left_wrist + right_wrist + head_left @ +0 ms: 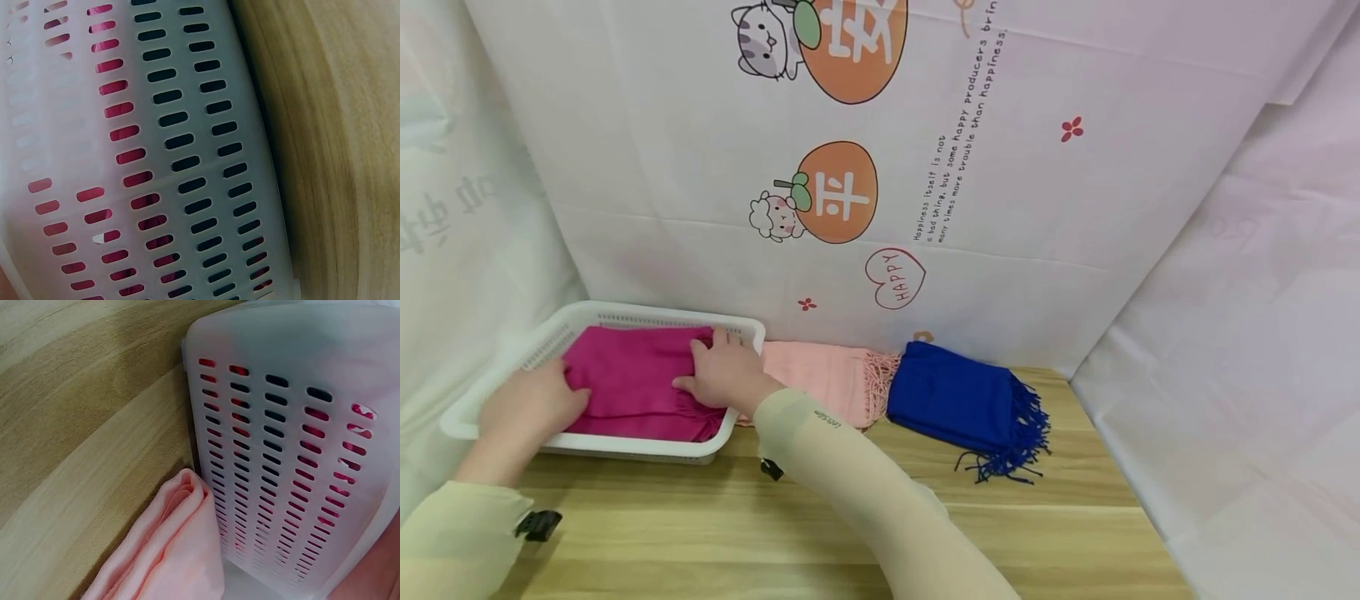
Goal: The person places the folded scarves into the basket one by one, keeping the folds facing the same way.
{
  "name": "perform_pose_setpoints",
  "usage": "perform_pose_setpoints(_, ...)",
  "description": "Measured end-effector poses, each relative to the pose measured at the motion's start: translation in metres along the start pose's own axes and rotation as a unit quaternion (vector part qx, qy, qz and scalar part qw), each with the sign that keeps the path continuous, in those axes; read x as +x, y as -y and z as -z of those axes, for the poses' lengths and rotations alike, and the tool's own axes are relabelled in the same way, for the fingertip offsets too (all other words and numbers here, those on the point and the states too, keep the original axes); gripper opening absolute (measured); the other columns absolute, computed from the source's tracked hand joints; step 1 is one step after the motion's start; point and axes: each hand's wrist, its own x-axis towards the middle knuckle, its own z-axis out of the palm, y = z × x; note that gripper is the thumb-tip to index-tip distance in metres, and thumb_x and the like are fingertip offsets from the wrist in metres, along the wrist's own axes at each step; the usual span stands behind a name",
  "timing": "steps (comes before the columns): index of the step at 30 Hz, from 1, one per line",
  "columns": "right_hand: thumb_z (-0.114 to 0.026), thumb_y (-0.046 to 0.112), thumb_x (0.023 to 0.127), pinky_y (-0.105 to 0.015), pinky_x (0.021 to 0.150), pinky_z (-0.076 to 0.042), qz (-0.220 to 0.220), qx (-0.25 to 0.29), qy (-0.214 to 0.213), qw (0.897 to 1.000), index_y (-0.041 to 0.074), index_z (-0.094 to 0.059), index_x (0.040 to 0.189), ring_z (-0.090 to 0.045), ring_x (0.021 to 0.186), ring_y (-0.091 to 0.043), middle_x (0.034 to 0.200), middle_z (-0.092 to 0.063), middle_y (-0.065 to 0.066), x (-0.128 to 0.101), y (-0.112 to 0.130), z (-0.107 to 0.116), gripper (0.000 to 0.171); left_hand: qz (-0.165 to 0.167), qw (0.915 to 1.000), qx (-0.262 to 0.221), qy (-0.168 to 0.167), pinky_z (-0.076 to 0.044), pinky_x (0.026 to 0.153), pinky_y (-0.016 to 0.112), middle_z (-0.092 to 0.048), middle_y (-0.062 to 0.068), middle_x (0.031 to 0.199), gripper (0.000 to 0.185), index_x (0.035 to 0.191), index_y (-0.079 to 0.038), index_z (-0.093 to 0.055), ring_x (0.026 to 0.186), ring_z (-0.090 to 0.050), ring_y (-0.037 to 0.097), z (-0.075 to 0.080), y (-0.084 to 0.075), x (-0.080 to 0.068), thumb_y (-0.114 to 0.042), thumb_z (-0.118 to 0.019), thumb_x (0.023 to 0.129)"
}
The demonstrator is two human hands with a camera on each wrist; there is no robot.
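Observation:
A folded magenta scarf [632,375] lies in a white perforated plastic basket [632,447] at the left of the head view. My left hand [533,402] grips the scarf's left side, thumb over its top. At the opposite side, my right hand [735,372] holds the gathered, fringed end, close inside the basket's right wall. Magenta cloth shows through the slots of the basket wall [134,165] in the left wrist view. In the right wrist view, the basket's outer wall [294,337] hides most of the right hand; the fingers under the cloth are hidden.
A folded pink scarf [816,375] with fringe lies right beside the basket. Farther right is a folded blue scarf [955,396], its fringe spread on the wooden table [700,533]. White printed cloth [1000,292] stands behind, with white walls on both sides.

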Motion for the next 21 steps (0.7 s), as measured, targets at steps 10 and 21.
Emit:
perform_pose_setpoints(10,-0.032,0.084,0.107,-0.038,0.134,-0.018,0.006,-0.032,0.008,0.999,0.039,-0.036,0.174,-0.025,0.166,-0.021,0.178,-0.035,-0.005,-0.006,-0.004,0.002,0.081,0.006,0.9998,-0.01,0.018,-0.049,0.057,0.056,-0.066,0.03,0.1,0.039,0.113,0.009,-0.066,0.083,-0.062,0.047,0.0,0.0,0.001,-0.029,-0.062,0.105)
perform_pose_setpoints(21,-0.046,0.076,0.109,-0.033,0.13,-0.029,0.03,0.081,-0.075,0.993,0.026,-0.047,0.17,-0.041,0.158,-0.018,0.169,-0.048,-0.001,-0.024,-0.021,-0.001,0.078,0.027,0.9993,0.012,-0.02,-0.047,0.06,0.066,-0.055,0.048,0.104,0.045,0.119,0.01,-0.063,0.097,-0.056,0.07,-0.004,-0.006,-0.004,-0.032,-0.064,0.104)
